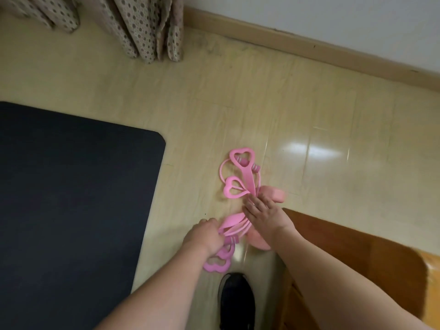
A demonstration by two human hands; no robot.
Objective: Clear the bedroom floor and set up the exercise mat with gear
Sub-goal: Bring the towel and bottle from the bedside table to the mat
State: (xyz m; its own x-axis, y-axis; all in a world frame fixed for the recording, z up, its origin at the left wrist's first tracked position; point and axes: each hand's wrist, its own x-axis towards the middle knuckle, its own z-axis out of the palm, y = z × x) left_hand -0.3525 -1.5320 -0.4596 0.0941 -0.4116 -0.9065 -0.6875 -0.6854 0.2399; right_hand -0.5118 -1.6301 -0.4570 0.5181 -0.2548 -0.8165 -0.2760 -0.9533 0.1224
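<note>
A pink resistance band set [240,179] with heart-shaped handles lies on the pale floor, just right of a dark blue exercise mat [71,198]. My left hand [204,236] grips the near bundle of pink straps, with more heart handles hanging below it. My right hand [264,213] pinches the straps at the middle, above a pink dumbbell [273,195] that lies partly hidden under the hand and wrist.
A wooden furniture corner [357,258] stands at the lower right. My black shoe [237,298] is on the floor at the bottom centre. Spotted curtains [142,27] hang at the top left, and a baseboard [309,53] runs along the wall.
</note>
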